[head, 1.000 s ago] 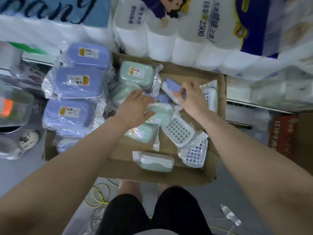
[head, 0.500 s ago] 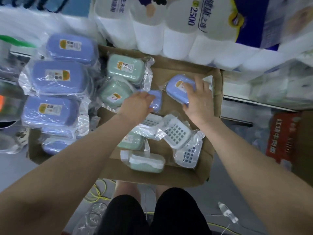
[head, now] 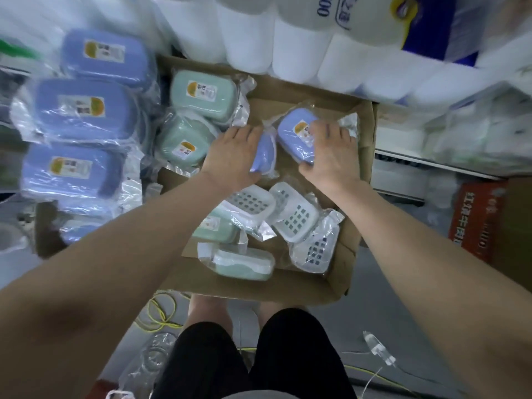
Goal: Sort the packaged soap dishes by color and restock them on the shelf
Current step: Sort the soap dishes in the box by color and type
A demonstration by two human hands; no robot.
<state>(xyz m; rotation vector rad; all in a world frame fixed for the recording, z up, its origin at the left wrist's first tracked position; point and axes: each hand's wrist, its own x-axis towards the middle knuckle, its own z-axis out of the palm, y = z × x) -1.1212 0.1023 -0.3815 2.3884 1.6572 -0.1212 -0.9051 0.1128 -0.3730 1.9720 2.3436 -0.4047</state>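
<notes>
— What lay nearest the person?

— Black shorts [head: 253,361] at the bottom edge, with yellow cable [head: 161,315] on the floor beside them. Just beyond stood the cardboard box [head: 339,272]. At its near side lay a bagged green soap dish [head: 244,263], and right of it white slotted dishes [head: 299,217] overlapped one another.

— And the hands?

— Both were in the middle of the box. The left hand [head: 230,156] lay over a small blue soap dish [head: 263,154], thumb curled along its near edge, so it gripped the pack. The right hand [head: 331,156] held a second blue soap dish [head: 298,133], fingers spread over its far end and thumb hooked under the near end. The two blue packs sat just beside each other.

— Where were the sorted ones?

— Left of the hands, two green dishes [head: 198,93] lay at the box's far left corner. Farther left, outside the box, large blue dishes [head: 83,108] were piled in a column.

— Behind all that?

— Wrapped toilet paper rolls [head: 302,38] stood against the far side, and a red carton [head: 478,220] stood on the right.
</notes>
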